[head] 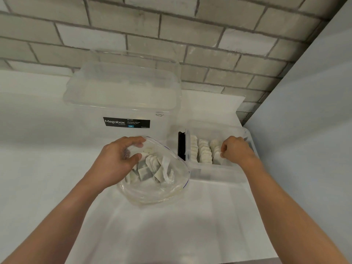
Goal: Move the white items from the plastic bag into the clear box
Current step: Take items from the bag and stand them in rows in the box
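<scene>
The plastic bag (152,193) is a soft, crinkled zip bag of clear film with a thin blue line along its mouth. It slumps open on the white countertop (171,225). Inside it lies a loose heap of white sachets (150,168), flat and square, papery, with a greyish fill showing through, like tea bags. The left hand (118,159) grips the bag's near rim, with the thumb inside the mouth and the fingers curled over the edge.

Just to the right of the bag stands the small clear box (215,175), rigid, rectangular and open-topped. A black clip (182,145) stands upright at its left end. The box holds packed rows of sachets (203,151) set on edge, side by side. The right hand (236,149) is inside the box at its right end, fingers curled, pinching one sachet (218,159) at the end of a row.

Behind the bag sits a large storage box (122,88) of frosted clear plastic with rounded corners and its lid on. A black label (126,122) on its front reads "Megabox". What it holds cannot be told. The wall (171,35) behind is pale brick-pattern tile with dark grout, and a smooth pale panel (304,111) closes the right side.
</scene>
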`<action>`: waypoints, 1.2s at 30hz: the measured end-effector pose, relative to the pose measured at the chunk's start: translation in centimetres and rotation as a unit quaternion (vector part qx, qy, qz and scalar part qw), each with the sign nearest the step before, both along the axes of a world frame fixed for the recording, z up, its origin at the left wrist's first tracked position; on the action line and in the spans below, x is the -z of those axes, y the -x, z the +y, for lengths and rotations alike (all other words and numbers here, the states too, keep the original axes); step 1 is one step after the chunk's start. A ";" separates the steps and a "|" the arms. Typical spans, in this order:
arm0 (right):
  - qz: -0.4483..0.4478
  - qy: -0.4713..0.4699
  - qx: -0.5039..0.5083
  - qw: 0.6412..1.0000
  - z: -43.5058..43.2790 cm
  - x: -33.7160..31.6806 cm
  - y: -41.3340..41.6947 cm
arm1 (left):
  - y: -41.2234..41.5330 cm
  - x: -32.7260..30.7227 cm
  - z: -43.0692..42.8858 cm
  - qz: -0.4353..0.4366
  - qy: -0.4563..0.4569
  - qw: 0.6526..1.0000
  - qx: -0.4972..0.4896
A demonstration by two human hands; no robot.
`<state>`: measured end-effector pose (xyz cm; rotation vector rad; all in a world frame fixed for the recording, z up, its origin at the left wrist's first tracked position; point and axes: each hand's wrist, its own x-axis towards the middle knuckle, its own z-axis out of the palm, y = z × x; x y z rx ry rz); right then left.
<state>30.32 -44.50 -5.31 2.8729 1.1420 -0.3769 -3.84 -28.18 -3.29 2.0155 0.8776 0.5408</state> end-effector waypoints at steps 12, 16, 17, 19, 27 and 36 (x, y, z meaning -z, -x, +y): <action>0.199 -0.362 -0.069 0.908 -0.3 -9.3 16.7 | 0.6 0.4 0.0 0.005 -0.042 0.998 0.044; 0.192 -0.261 -0.151 0.934 2.3 -4.5 21.1 | 1.4 0.3 0.0 0.003 -0.055 0.997 0.059; 0.172 -0.239 -0.169 0.941 3.0 -3.1 21.4 | 1.6 0.3 0.0 0.002 -0.054 0.997 0.060; 0.131 -0.181 -0.202 0.954 4.6 -0.9 21.8 | 1.8 0.3 -0.1 0.001 -0.053 0.997 0.061; 0.000 -0.026 -0.235 0.972 8.5 1.9 23.0 | 1.6 0.5 -0.4 0.009 -0.038 0.995 0.090; 0.048 -0.044 -0.334 0.940 7.1 2.3 22.6 | 2.2 0.7 1.1 0.013 -0.033 0.993 0.112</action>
